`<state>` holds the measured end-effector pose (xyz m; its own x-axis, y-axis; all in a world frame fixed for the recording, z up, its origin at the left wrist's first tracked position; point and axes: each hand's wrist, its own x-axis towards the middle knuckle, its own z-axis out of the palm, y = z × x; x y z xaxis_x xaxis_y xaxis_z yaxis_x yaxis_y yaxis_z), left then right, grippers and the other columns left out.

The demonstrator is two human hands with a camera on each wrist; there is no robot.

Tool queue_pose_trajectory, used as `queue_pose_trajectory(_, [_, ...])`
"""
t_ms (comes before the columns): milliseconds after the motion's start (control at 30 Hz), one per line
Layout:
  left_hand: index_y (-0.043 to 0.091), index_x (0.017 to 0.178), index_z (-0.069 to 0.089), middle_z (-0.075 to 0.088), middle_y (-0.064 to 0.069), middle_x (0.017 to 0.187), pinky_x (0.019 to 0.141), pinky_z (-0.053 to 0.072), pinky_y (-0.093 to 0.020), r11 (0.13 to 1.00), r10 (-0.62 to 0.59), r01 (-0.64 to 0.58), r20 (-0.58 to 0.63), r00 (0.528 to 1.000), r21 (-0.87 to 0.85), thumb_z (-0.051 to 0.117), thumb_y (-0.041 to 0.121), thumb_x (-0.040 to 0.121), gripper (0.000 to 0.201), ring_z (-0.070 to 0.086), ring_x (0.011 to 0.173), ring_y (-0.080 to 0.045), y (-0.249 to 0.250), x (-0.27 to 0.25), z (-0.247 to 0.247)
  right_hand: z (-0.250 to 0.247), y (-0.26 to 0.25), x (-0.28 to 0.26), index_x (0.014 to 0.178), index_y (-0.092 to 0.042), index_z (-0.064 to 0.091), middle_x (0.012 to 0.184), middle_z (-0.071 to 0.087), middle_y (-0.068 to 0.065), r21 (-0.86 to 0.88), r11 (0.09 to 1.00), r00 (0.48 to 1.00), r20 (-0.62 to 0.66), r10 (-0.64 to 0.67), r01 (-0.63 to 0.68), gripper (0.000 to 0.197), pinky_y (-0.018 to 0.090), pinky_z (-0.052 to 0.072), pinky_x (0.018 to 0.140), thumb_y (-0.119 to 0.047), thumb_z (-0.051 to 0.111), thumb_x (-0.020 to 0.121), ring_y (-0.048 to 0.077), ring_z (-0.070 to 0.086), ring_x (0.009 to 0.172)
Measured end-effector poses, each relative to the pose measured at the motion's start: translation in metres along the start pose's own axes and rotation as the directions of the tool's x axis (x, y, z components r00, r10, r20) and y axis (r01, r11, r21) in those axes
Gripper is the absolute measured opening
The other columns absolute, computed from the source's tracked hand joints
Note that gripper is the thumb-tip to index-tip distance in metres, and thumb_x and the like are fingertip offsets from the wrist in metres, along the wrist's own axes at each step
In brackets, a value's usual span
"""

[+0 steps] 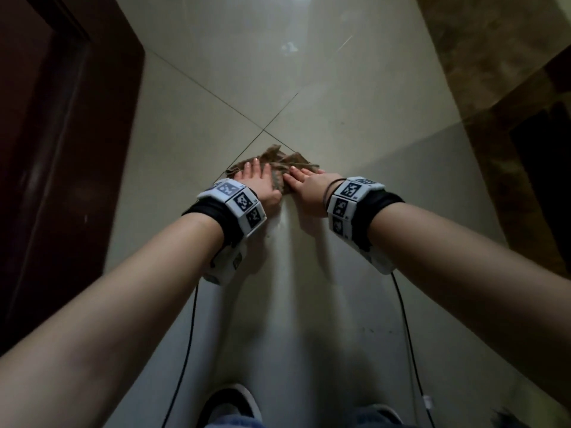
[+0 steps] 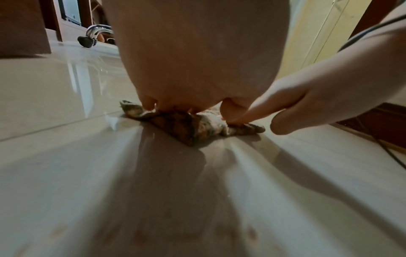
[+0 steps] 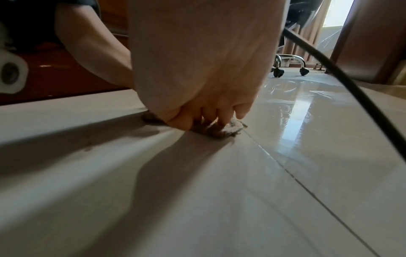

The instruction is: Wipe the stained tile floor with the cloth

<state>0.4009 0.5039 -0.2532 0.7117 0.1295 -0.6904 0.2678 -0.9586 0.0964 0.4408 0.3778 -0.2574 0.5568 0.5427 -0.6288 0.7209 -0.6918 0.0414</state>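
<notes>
A crumpled brown patterned cloth lies on the pale tile floor, just below where the grout lines cross. My left hand presses flat on its left part and my right hand on its right part, side by side. In the left wrist view the left hand bears down on the cloth, and a straight finger of the right hand touches its right end. In the right wrist view the right hand's fingertips push on the cloth. Small dark specks mark the tile near me.
A dark wooden door frame runs along the left and a brown marbled strip along the right. Chair casters stand farther off on the glossy floor. Black cables trail from my wrists, and my shoes are at the bottom.
</notes>
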Motion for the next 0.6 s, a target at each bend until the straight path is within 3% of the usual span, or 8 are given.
queue_pose_trajectory(233, [0.009,0.153,-0.005,-0.013,-0.015,0.160,0.121,0.004,-0.039,0.997,0.028,-0.031,-0.045,0.999,-0.069,0.038,0.023,0.096,0.072,-0.009,0.149,-0.029,0.016,0.029,-0.026,-0.009,0.035,0.026,0.153,-0.020,-0.003,0.162,-0.004,0.003,0.088,0.994,0.997,-0.041,0.062,-0.058,0.087,0.031,0.005,0.121,-0.035,0.054,0.089,0.018,0.006,0.150])
queue_pose_trajectory(400, [0.011,0.153,-0.004,-0.015,-0.013,0.160,0.123,0.001,-0.039,0.994,0.040,-0.044,-0.047,0.998,-0.098,0.038,0.021,0.096,0.072,-0.012,0.149,-0.028,0.022,0.054,-0.043,-0.010,0.058,0.035,0.153,-0.023,-0.001,0.162,-0.002,0.001,0.130,0.990,0.990,-0.124,0.069,-0.052,0.066,0.036,0.008,0.121,-0.036,0.034,0.098,0.018,0.007,0.150])
queue_pose_trajectory(600, [0.013,0.153,0.003,-0.013,-0.010,0.160,0.123,-0.002,-0.039,0.981,0.087,-0.094,-0.051,0.995,-0.170,0.037,0.022,0.098,0.066,-0.012,0.149,-0.026,0.040,0.077,-0.064,-0.014,0.082,0.042,0.153,-0.022,-0.001,0.162,-0.003,0.003,0.189,0.976,0.985,-0.114,0.133,-0.110,0.064,0.037,0.008,0.121,-0.035,0.028,0.098,0.020,0.005,0.151])
